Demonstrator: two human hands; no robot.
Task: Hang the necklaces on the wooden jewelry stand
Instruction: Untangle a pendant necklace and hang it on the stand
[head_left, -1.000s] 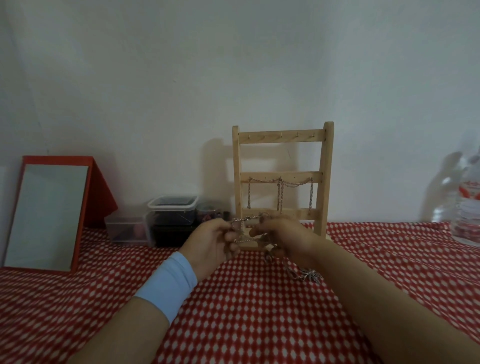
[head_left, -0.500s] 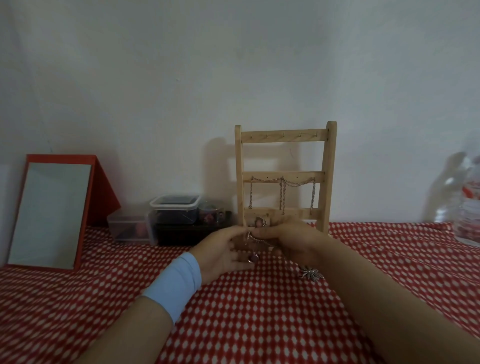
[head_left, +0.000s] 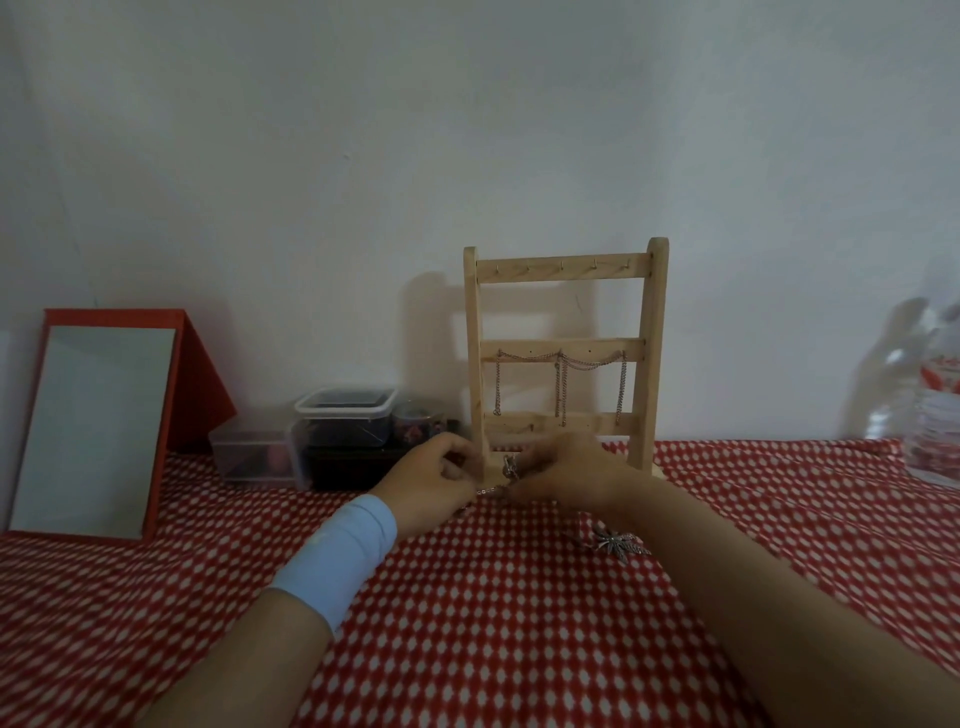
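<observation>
The wooden jewelry stand stands upright against the wall on the red checked cloth. Silver chains hang from its middle bar. Low in front of the stand's base, my left hand and my right hand each pinch an end of a thin silver necklace stretched between them. A silver leaf-shaped pendant lies on the cloth under my right forearm. My left wrist wears a light blue band.
A red-framed mirror leans at the far left. Clear plastic boxes sit left of the stand by the wall. A plastic water bottle stands at the right edge.
My hands have dropped from the stand's lowest bar to just above the cloth. The left hand's fingers have curled round the chain, which is now pulled out between both hands.
</observation>
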